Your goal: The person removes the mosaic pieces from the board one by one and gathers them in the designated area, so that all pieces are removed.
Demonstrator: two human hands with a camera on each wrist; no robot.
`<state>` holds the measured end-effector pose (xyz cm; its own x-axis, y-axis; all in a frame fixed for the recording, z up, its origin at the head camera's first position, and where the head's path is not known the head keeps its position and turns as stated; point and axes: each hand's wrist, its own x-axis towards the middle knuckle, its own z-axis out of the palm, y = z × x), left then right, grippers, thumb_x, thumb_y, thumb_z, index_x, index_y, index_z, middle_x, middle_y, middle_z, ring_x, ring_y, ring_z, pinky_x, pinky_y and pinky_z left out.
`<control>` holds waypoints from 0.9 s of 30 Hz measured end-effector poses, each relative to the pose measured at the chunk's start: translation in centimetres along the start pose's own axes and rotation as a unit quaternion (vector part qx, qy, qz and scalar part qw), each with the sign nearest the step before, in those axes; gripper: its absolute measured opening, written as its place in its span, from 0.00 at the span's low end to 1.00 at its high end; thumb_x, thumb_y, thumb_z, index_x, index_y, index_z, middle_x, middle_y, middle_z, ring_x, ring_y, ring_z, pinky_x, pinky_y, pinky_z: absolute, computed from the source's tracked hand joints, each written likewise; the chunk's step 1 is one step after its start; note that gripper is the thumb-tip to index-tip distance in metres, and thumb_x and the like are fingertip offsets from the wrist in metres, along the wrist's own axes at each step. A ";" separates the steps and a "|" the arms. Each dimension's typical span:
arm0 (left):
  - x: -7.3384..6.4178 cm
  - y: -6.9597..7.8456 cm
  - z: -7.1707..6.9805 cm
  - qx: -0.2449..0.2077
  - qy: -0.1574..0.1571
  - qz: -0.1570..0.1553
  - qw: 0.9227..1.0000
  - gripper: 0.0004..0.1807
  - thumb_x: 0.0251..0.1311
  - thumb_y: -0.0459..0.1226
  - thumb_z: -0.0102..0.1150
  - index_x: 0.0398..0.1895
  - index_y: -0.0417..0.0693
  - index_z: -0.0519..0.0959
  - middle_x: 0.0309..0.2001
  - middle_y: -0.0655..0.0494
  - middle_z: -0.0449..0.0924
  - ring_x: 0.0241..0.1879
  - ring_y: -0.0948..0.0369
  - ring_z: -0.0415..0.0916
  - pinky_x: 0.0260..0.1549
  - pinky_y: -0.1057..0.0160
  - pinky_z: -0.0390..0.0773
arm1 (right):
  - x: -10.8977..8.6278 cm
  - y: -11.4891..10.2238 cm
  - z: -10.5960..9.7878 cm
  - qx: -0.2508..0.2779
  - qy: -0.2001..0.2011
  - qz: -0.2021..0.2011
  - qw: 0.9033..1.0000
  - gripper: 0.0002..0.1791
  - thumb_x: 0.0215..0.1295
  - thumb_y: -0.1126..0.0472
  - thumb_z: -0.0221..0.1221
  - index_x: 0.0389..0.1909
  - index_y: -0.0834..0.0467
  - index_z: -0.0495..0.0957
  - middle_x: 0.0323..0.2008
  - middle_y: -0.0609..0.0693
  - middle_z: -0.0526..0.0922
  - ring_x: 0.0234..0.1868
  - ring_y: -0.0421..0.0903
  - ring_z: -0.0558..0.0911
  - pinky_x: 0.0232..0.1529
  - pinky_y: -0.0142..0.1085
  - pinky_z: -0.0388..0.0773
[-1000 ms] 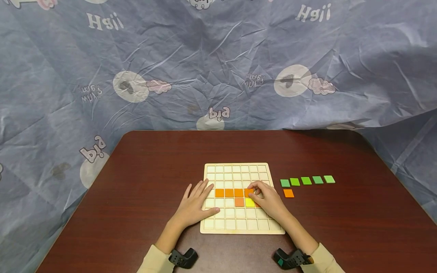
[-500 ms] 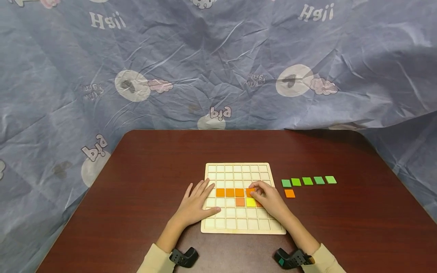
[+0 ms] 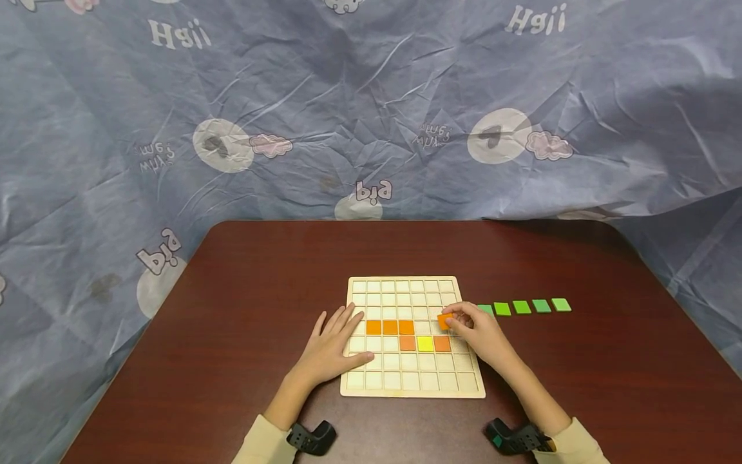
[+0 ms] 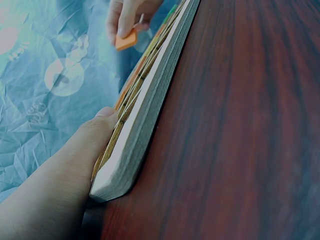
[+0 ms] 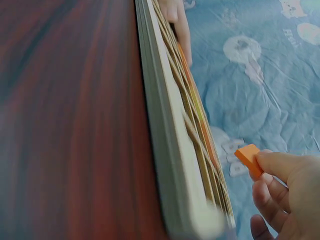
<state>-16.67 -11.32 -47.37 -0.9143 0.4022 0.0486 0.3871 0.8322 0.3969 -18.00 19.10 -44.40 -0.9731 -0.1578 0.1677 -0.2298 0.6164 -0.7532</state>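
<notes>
A pale wooden grid board lies on the table. My left hand rests spread on its left side, thumb on the lower cells. Between thumb and fingers, my right hand pinches an orange square tile above the right part of the board. The right wrist view shows this orange tile tilted and raised off the grid. Three orange tiles sit side by side in one row. In the row below are a yellow tile and two darker orange tiles, one on each side.
Right of the board, several green tiles lie in a line on the dark red-brown table. The nearest one is partly behind my right hand. A blue-grey patterned cloth hangs behind the table's far edge.
My right hand has lifted the orange tile out of the row and moved right with it, uncovering a cell and the orange tile below. The left hand stays put.
</notes>
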 end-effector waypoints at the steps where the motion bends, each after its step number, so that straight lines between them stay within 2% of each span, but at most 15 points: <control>1: 0.0 0.0 0.0 0.000 0.002 0.001 1.000 0.46 0.51 0.68 0.43 0.71 0.61 0.48 0.73 0.59 0.42 0.72 0.58 0.40 0.67 0.46 0.35 | -0.1 0.3 -0.4 -0.006 0.004 -0.001 1.000 0.09 0.58 0.56 0.60 0.38 0.55 0.79 0.25 0.47 0.73 0.24 0.35 0.67 0.23 0.27 0.65; 9: -0.1 0.0 0.0 -0.004 0.001 0.001 1.000 0.46 0.51 0.68 0.44 0.71 0.61 0.49 0.73 0.59 0.42 0.72 0.58 0.40 0.67 0.46 0.35 | -1.5 3.1 -3.7 -0.050 0.046 0.014 0.998 0.11 0.61 0.55 0.57 0.41 0.56 0.78 0.29 0.49 0.77 0.24 0.32 0.70 0.22 0.27 0.68; 15: -0.1 0.0 0.1 -0.003 0.000 -0.001 1.000 0.46 0.51 0.68 0.44 0.71 0.61 0.48 0.73 0.59 0.42 0.72 0.58 0.40 0.68 0.46 0.34 | -2.3 5.1 -5.4 -0.069 0.079 0.021 0.994 0.11 0.63 0.58 0.55 0.44 0.58 0.77 0.33 0.51 0.78 0.25 0.30 0.72 0.23 0.27 0.69; 21: 0.0 0.0 0.0 -0.006 -0.001 -0.003 1.000 0.46 0.51 0.68 0.44 0.71 0.61 0.49 0.73 0.59 0.42 0.72 0.59 0.40 0.68 0.47 0.33 | -2.6 6.2 -6.2 -0.081 0.092 0.026 0.992 0.11 0.63 0.59 0.55 0.44 0.59 0.76 0.34 0.51 0.77 0.25 0.28 0.70 0.24 0.26 0.69; 27: 0.0 -0.1 0.1 -0.003 0.001 -0.002 1.000 0.46 0.51 0.68 0.43 0.71 0.61 0.48 0.73 0.59 0.41 0.72 0.59 0.39 0.68 0.47 0.33 | -2.8 6.9 -6.2 -0.087 0.082 0.027 0.992 0.11 0.61 0.59 0.58 0.43 0.58 0.75 0.33 0.49 0.74 0.25 0.28 0.68 0.24 0.25 0.68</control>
<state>-16.67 -11.36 -47.51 -0.9158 0.3986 0.0488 0.3832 0.8312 0.4028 -16.96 28.57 -46.13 -0.9703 -0.0028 0.2419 -0.1629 0.7468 -0.6447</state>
